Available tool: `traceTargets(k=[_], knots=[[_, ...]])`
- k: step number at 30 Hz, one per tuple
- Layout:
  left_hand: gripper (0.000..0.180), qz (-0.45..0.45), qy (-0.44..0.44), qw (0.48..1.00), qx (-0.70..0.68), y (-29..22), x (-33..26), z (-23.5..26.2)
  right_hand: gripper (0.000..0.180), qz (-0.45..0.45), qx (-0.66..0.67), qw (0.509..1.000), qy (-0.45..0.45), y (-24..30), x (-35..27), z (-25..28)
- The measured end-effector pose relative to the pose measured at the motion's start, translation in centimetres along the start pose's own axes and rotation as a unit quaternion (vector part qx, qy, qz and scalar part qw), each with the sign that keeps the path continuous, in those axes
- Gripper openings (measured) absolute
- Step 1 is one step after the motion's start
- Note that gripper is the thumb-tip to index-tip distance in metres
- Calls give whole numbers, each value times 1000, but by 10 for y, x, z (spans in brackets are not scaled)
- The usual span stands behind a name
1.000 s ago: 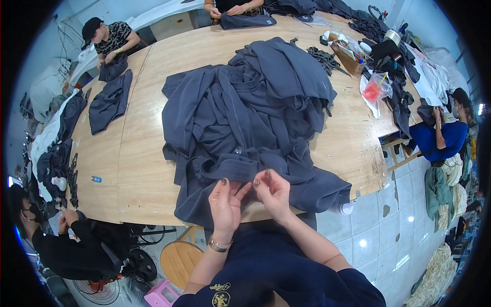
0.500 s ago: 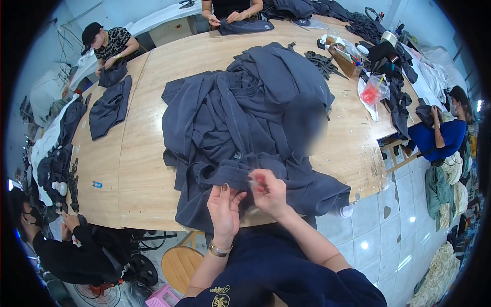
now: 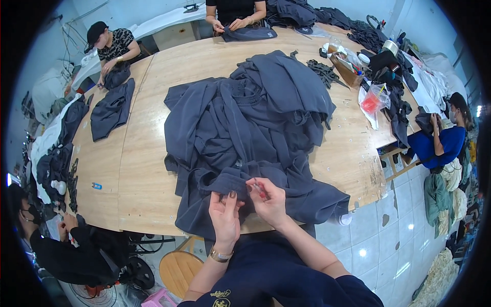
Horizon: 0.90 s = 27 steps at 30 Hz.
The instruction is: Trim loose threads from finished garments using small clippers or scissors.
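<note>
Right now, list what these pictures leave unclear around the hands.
Head view only:
- Small red-tipped tool in the right hand: too small to identify, mostly covered by fingers.
- Garment edge pinched by the left hand: seam detail too fine.
- Dark clothes pile: folds hide the separate pieces.
- Table near edge: covered by cloth.

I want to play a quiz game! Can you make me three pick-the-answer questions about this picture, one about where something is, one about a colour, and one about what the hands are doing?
1. Where is the big pile of clothes?
A. on the wooden table
B. on the floor
C. on a chair

2. What colour is the pile?
A. bright yellow
B. dark blue-grey
C. white

3. What are the left hand and right hand doing?
A. resting in the lap
B. waving in the air
C. pinching the cloth's edge

Answers: 1 A, the pile lies on the tabletop. 2 B, all the cloth is dark blue-grey. 3 C, both hands' fingers grip the near edge.
</note>
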<state>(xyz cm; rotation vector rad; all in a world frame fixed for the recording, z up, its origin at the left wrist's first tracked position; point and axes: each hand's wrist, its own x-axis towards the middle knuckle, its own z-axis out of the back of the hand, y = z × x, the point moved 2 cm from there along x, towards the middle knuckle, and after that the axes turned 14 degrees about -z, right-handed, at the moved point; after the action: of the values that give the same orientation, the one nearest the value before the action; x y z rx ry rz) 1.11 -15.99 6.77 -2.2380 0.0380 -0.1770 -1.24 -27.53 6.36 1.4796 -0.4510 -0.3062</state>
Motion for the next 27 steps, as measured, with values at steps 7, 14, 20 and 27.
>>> traceTargets(k=[7, 14, 20, 27], knots=[[24, -106, 54, 984, 132, 8, -8, -1, 26, 127, -182, 975, -16, 11, -1, 0], [22, -5, 11, 999, 37, 2, -7, -3, 8, -98, 109, 989, 1, 3, 3, 5], [21, 56, -27, 998, -13, -3, -4, -5, 11, -95, 83, 992, 15, 0, 2, 11], [23, 93, -56, 993, -54, -10, 0, -2, 18, -22, -70, 997, 3, -3, -1, 11]])
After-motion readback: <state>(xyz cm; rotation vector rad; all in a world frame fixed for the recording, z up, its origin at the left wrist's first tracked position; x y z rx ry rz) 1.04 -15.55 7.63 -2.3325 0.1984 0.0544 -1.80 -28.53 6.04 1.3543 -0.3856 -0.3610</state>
